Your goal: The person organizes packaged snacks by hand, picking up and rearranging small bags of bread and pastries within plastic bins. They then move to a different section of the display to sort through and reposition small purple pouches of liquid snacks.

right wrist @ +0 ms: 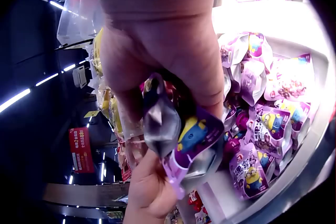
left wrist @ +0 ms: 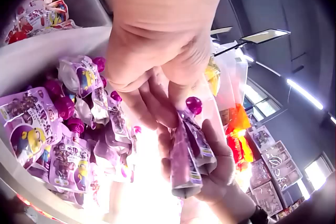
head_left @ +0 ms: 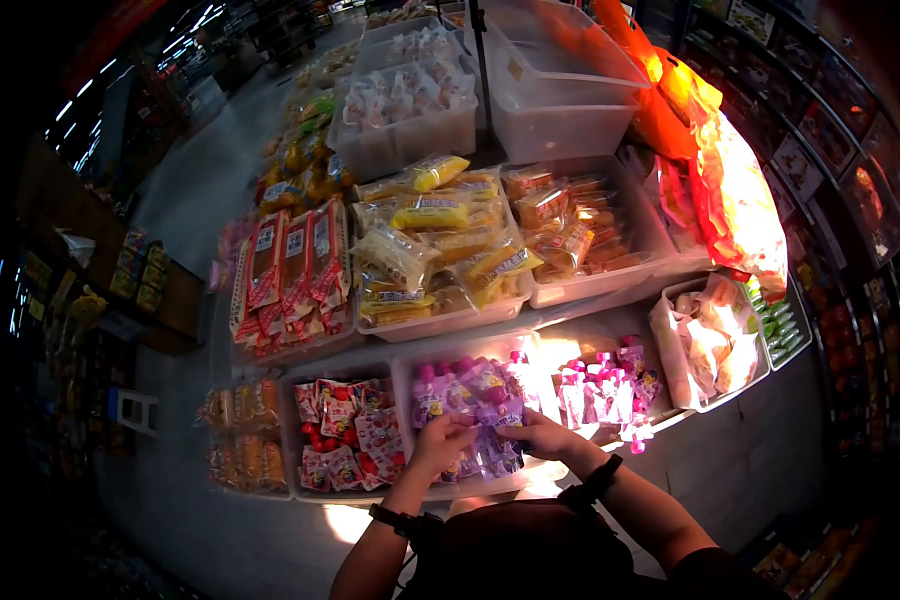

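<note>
Two purple spouted pouches [left wrist: 185, 158] with cartoon print are held between the hands, above a white bin [head_left: 402, 375] of similar purple pouches [head_left: 460, 390]. My right hand [head_left: 545, 436] grips them by their silvery bottom ends, as the right wrist view shows. At the spout end, the fingers of my left hand [right wrist: 149, 190] pinch a pouch beside its pink spout. One round magenta cap [left wrist: 193, 105] shows by the left thumb. Part of both pouches is covered by the fingers.
Red-and-white packets [head_left: 340, 425] fill the bin at left. More purple pouches [head_left: 610, 390] lie in bright sunlight at right, near a bin of pale packets [head_left: 710, 345]. Behind are bins of yellow-wrapped snacks [head_left: 440, 235] and red-wrapped packs [head_left: 290, 265].
</note>
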The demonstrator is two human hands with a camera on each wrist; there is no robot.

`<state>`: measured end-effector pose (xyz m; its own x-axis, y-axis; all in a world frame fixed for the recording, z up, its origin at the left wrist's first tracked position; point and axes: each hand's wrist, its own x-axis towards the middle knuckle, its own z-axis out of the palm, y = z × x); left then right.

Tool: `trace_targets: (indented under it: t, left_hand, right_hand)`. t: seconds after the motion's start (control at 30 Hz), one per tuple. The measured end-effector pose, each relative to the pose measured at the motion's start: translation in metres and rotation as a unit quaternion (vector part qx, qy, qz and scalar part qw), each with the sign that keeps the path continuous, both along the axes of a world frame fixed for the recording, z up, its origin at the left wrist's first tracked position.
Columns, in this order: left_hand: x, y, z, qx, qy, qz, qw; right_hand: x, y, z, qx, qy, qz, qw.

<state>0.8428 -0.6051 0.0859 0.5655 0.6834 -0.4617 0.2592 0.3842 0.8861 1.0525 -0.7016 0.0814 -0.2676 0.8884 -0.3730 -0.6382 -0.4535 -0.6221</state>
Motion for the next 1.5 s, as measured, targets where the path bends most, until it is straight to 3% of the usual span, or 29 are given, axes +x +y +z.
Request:
trace_targets:
  t: [0.07,0.17,0.2,0.27,0.37,0.57,0.67,0.77,0.87,0.97,1.07,1.2,1.3,1.4,1.5]
  left_hand:
    - [-0.001,0.001,0.003,0.054,0.01,0.024,0.998]
    - [-0.017,0.004,0.009,0.253,0.173,-0.044,0.951]
    - [-0.02,0.001,0.007,0.327,0.259,-0.091,0.904]
    - [-0.028,-0.006,0.0,0.459,0.417,-0.179,0.764]
    - [-0.032,-0.021,-0.007,0.54,0.421,-0.253,0.683]
    - [-0.034,-0.025,-0.016,0.563,0.407,-0.225,0.683]
    - [-0.032,-0.027,-0.019,0.528,0.44,-0.237,0.687]
    - [-0.022,-0.027,-0.009,0.435,0.429,-0.232,0.757]
    - [-0.021,-0.033,-0.033,0.409,0.368,-0.165,0.818]
    - [-0.026,-0.023,-0.031,0.295,0.238,-0.186,0.907]
    - [-0.02,-0.016,-0.019,0.338,0.204,-0.106,0.913]
    - [0.013,-0.009,0.024,0.148,0.079,-0.046,0.985]
    - [0.033,-0.012,0.035,0.137,-0.004,-0.056,0.989]
    - [0.04,-0.016,0.067,0.284,-0.034,-0.039,0.957]
    - [0.031,-0.007,0.116,0.538,-0.006,-0.08,0.839]
  right_hand:
    - [-0.001,0.002,0.021,-0.014,0.02,-0.029,0.999]
    - [0.003,-0.001,0.03,-0.06,0.019,-0.066,0.996]
    - [0.008,-0.003,0.027,-0.08,0.004,-0.064,0.995]
    - [0.013,-0.006,0.031,-0.117,-0.013,-0.065,0.991]
    - [0.019,-0.012,0.021,-0.143,0.014,-0.031,0.989]
    - [0.014,-0.026,0.024,-0.155,0.13,-0.076,0.976]
    - [0.019,-0.032,0.001,-0.161,0.075,-0.035,0.983]
    - [0.018,-0.035,-0.012,-0.133,0.033,-0.055,0.989]
    - [0.011,-0.03,0.009,-0.125,0.025,-0.101,0.987]
    - [0.015,-0.03,0.017,-0.125,0.06,-0.108,0.984]
    - [0.02,-0.03,0.015,-0.137,0.07,-0.093,0.984]
    - [0.027,-0.027,0.017,-0.089,0.105,-0.086,0.987]
    - [0.028,-0.031,0.026,-0.064,0.086,-0.095,0.99]
    - [0.039,-0.038,0.029,-0.024,0.07,-0.139,0.988]
    - [0.061,-0.048,0.045,0.005,0.012,-0.233,0.972]
